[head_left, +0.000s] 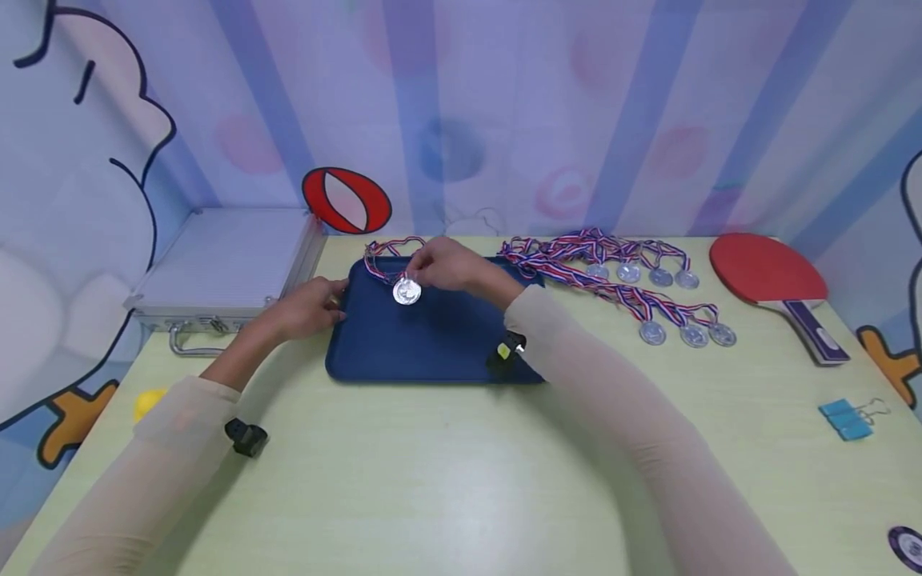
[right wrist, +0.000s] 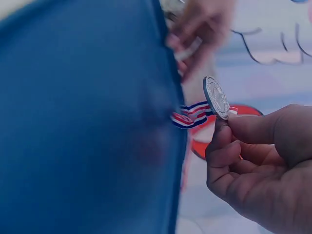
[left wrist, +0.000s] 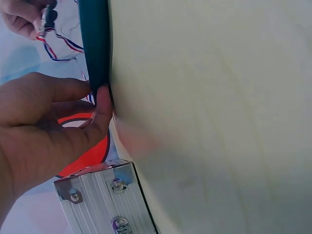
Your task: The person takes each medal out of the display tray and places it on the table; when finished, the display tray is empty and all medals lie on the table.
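Near the back of the table lies a dark blue tray (head_left: 432, 348), long and flat with a raised rim. My left hand (head_left: 310, 310) pinches its left edge between thumb and fingers, seen closely in the left wrist view on the tray rim (left wrist: 97, 44). Over the tray's back left part, my right hand (head_left: 448, 266) holds a silver medal (head_left: 406, 291) by its edge between thumb and fingertip. The medal's red, white and blue ribbon (head_left: 370, 260) trails over the tray's back left corner; part of it shows beside the medal (right wrist: 218, 97) in the right wrist view.
Right of the tray lie several silver medals (head_left: 652, 333) with bunched striped ribbons (head_left: 551, 270), overlapping its back right corner. A red table tennis bat (head_left: 767, 268), a blue binder clip (head_left: 846, 419) and a round chip (head_left: 909, 546) lie farther right. At left stand a silver case (head_left: 223, 256) and something yellow (head_left: 147, 402).
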`<state>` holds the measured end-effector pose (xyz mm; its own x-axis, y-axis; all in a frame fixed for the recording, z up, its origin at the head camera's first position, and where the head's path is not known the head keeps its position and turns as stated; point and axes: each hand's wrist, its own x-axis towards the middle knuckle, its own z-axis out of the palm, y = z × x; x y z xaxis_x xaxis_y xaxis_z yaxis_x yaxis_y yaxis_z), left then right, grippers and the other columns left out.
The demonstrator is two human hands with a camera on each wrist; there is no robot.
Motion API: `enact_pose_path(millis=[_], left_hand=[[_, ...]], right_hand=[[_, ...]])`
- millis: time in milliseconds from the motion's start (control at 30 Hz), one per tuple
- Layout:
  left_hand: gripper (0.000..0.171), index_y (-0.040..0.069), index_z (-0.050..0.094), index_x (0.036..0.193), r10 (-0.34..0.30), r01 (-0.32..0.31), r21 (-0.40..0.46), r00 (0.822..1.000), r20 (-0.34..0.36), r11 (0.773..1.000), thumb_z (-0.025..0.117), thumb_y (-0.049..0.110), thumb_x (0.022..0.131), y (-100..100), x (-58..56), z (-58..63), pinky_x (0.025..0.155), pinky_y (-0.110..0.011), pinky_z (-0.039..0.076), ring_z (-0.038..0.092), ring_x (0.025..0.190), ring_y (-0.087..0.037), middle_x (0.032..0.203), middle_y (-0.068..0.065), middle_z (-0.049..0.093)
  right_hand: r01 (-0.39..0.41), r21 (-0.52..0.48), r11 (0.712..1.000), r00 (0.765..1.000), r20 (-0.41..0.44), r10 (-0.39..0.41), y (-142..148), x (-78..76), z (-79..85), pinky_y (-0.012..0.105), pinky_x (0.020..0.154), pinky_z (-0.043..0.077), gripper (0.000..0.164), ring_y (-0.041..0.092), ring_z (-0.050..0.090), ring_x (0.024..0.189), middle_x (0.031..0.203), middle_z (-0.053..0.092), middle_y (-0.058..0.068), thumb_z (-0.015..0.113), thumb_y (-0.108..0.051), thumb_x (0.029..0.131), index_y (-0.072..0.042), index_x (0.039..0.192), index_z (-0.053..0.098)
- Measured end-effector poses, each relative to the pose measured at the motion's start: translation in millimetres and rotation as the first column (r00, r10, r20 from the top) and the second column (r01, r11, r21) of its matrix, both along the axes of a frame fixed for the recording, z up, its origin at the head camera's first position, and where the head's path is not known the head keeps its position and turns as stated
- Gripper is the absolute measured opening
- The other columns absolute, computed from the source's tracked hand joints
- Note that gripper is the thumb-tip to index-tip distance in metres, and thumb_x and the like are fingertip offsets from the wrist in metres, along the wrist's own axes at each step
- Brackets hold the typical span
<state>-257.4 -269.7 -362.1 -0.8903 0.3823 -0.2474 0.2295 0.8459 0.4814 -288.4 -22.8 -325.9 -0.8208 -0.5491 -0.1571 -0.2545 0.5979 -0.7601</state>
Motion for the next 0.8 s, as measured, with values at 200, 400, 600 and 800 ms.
enact_pose_path(millis=[200, 400, 600, 800], left_hand=[[0.059, -0.010, 0.026, 0.141, 0.014, -0.014, 0.004, 1.000, 0.011, 1.000, 0.052, 0.002, 0.090, 0, -0.6, 1.1, 0.074, -0.031, 0.052, 0.058, 0.108, -0.036, 0.131, -0.030, 0.048], [0.059, -0.010, 0.025, 0.142, 0.004, -0.004, -0.002, 1.000, 0.013, 1.000, 0.052, 0.003, 0.091, -2, -1.0, -1.6, 0.078, -0.035, 0.053, 0.057, 0.110, -0.037, 0.131, -0.030, 0.048], [0.059, -0.011, 0.025, 0.141, -0.014, 0.014, 0.002, 1.000, -0.001, 1.000, 0.052, 0.003, 0.091, -5, -0.9, -0.9, 0.083, -0.039, 0.053, 0.057, 0.111, -0.039, 0.130, -0.031, 0.048], [0.059, -0.012, 0.025, 0.141, -0.012, 0.012, 0.007, 1.000, -0.003, 1.000, 0.052, 0.003, 0.090, -8, 2.6, 2.2, 0.085, -0.042, 0.052, 0.056, 0.111, -0.040, 0.130, -0.032, 0.048]], right_hand=[[0.087, -0.044, 0.995, 0.996, -0.024, -0.088, 33, -10.3, 23.0, 0.028, 0.071, 0.040, 0.020, 0.019, 0.048, 0.085, 0.095, 0.059, 0.004, 0.053, -0.014, 0.093, -0.005, 0.103, 0.067], [0.118, -0.042, 0.992, 0.992, -0.032, -0.120, 67, -15.4, 39.1, 0.033, 0.073, 0.044, 0.021, 0.022, 0.050, 0.088, 0.101, 0.061, 0.007, 0.052, -0.018, 0.094, -0.008, 0.107, 0.066], [0.209, -0.042, 0.977, 0.975, -0.063, -0.212, 99, -18.6, 61.1, 0.030, 0.077, 0.044, 0.026, 0.020, 0.052, 0.097, 0.110, 0.058, 0.008, 0.049, -0.023, 0.096, -0.010, 0.115, 0.062], [0.326, -0.081, 0.942, 0.934, -0.130, -0.334, 123, -23.1, 71.6, 0.026, 0.073, 0.044, 0.028, 0.016, 0.051, 0.088, 0.103, 0.060, 0.004, 0.050, -0.026, 0.095, -0.010, 0.115, 0.062]])
